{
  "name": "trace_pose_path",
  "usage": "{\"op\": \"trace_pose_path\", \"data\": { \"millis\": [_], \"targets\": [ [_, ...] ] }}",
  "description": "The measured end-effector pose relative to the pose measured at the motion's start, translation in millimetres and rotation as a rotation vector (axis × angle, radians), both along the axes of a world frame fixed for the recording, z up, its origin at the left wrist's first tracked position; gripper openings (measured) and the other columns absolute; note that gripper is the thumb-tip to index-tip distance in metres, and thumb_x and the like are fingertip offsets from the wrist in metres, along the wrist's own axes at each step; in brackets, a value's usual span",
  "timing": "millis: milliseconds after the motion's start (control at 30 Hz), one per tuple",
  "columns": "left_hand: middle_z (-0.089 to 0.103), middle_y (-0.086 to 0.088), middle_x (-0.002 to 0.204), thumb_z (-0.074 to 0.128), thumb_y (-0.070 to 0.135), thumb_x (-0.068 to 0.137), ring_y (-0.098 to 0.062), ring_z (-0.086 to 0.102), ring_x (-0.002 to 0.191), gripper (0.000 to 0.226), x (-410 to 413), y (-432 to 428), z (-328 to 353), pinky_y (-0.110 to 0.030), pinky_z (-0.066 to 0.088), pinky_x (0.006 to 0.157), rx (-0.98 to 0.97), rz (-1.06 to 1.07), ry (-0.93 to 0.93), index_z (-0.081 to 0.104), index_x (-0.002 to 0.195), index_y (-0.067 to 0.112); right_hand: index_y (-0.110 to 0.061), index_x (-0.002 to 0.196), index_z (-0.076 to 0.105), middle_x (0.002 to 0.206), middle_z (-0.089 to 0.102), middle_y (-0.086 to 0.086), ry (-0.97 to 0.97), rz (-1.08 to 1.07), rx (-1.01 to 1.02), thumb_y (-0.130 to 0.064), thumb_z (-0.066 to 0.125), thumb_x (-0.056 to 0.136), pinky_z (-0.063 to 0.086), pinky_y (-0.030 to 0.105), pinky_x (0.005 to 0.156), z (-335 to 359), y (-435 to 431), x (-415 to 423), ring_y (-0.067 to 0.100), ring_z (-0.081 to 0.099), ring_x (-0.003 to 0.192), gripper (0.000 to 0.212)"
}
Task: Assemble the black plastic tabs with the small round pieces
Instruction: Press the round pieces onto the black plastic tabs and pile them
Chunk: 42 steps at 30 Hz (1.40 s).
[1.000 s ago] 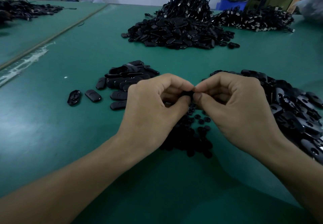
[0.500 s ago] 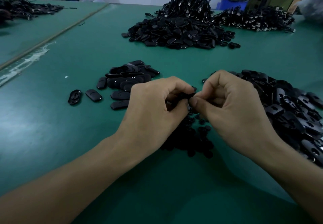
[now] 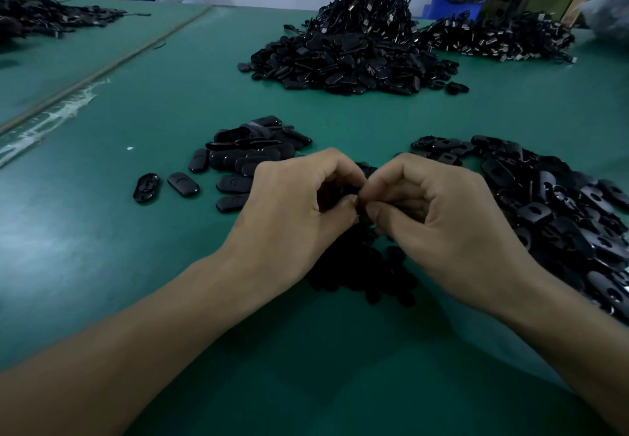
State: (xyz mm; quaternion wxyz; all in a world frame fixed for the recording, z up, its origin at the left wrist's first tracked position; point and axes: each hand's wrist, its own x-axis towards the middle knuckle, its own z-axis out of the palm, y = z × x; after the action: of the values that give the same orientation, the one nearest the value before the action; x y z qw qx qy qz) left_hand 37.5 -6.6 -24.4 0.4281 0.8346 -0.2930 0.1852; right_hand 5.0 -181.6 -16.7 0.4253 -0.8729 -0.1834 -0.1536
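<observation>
My left hand and my right hand meet fingertip to fingertip over the green table, pinching a black plastic tab between them; most of the tab is hidden by my fingers. Whether a small round piece is on it I cannot tell. Under my hands lies a heap of small round pieces. A pile of black tabs with holes lies to the right. To the left is a smaller pile of closed black tabs, with a few single ones beside it.
A big heap of black tabs and looped cords sits at the back centre, with another cord pile to its right. A blue bin stands behind. More black parts lie at far left. The green table spreads around.
Both hands have sunk slightly toward the heap of round pieces, and the fingertips have closed tighter on the tab. The piles have not moved.
</observation>
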Motion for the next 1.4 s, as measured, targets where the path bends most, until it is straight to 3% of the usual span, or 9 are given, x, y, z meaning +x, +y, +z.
{"op": "trace_pose_path", "data": {
  "millis": [200, 300, 400, 567, 733, 1067, 1400],
  "targets": [
    [0.072, 0.016, 0.079, 0.076, 0.008, 0.080, 0.001, 0.068, 0.074, 0.021, 1, -1, -2, -0.016, 0.054, 0.067, -0.058, -0.012, 0.065, 0.074, 0.096, 0.022, -0.037, 0.087, 0.066, 0.086, 0.069, -0.020, -0.095, -0.105, -0.011, -0.015, 0.076, 0.085, 0.049, 0.011, 0.066, 1, -3, 3, 0.001, 0.067, 0.082, 0.024],
    [0.074, 0.013, 0.082, 0.075, 0.015, 0.080, -0.009, 0.071, 0.072, 0.023, 1, -3, -2, -0.031, 0.060, 0.067, -0.155, -0.060, 0.203, 0.070, 0.094, 0.032, -0.037, 0.088, 0.065, 0.089, 0.070, -0.019, -0.065, -0.116, 0.005, -0.018, 0.077, 0.085, 0.051, 0.017, 0.069, 1, -8, 6, 0.001, 0.067, 0.086, 0.022],
    [0.075, 0.009, 0.081, 0.074, 0.017, 0.078, -0.015, 0.072, 0.070, 0.022, 3, -3, -1, -0.041, 0.062, 0.068, -0.234, -0.107, 0.318, 0.070, 0.094, 0.032, -0.032, 0.093, 0.070, 0.089, 0.074, -0.014, 0.073, -0.045, 0.116, -0.017, 0.075, 0.087, 0.058, 0.031, 0.080, 0, -13, 9, 0.004, 0.071, 0.086, 0.017],
    [0.077, 0.001, 0.079, 0.079, 0.003, 0.082, -0.015, 0.072, 0.065, 0.024, 4, -1, 1, -0.026, 0.060, 0.063, -0.344, -0.142, 0.422, 0.072, 0.092, 0.023, -0.027, 0.090, 0.072, 0.084, 0.075, -0.004, 0.158, 0.036, 0.238, -0.011, 0.077, 0.084, 0.058, 0.021, 0.074, 2, -15, 9, 0.009, 0.071, 0.077, 0.017],
    [0.076, 0.002, 0.076, 0.079, -0.001, 0.081, -0.013, 0.073, 0.066, 0.025, 2, -4, 4, -0.019, 0.057, 0.063, -0.345, -0.119, 0.436, 0.074, 0.089, 0.023, -0.026, 0.085, 0.072, 0.081, 0.075, -0.003, 0.172, -0.003, 0.253, -0.013, 0.078, 0.082, 0.057, 0.019, 0.070, 1, -15, 9, 0.010, 0.070, 0.073, 0.015],
    [0.076, 0.002, 0.070, 0.082, 0.003, 0.078, -0.013, 0.073, 0.060, 0.026, 1, -2, 6, -0.021, 0.058, 0.062, -0.285, -0.093, 0.412, 0.074, 0.085, 0.027, -0.026, 0.082, 0.070, 0.076, 0.073, -0.006, 0.189, -0.052, 0.195, -0.022, 0.076, 0.079, 0.057, 0.022, 0.065, -2, -15, 12, 0.007, 0.068, 0.068, 0.007],
    [0.074, 0.005, 0.068, 0.084, 0.005, 0.077, -0.013, 0.072, 0.058, 0.026, 6, 2, 2, -0.024, 0.058, 0.061, -0.216, -0.067, 0.333, 0.075, 0.083, 0.029, -0.027, 0.084, 0.072, 0.077, 0.074, -0.008, 0.158, -0.025, 0.149, -0.012, 0.077, 0.085, 0.058, 0.029, 0.070, -1, -11, 10, 0.009, 0.070, 0.072, 0.016]
  ]
}}
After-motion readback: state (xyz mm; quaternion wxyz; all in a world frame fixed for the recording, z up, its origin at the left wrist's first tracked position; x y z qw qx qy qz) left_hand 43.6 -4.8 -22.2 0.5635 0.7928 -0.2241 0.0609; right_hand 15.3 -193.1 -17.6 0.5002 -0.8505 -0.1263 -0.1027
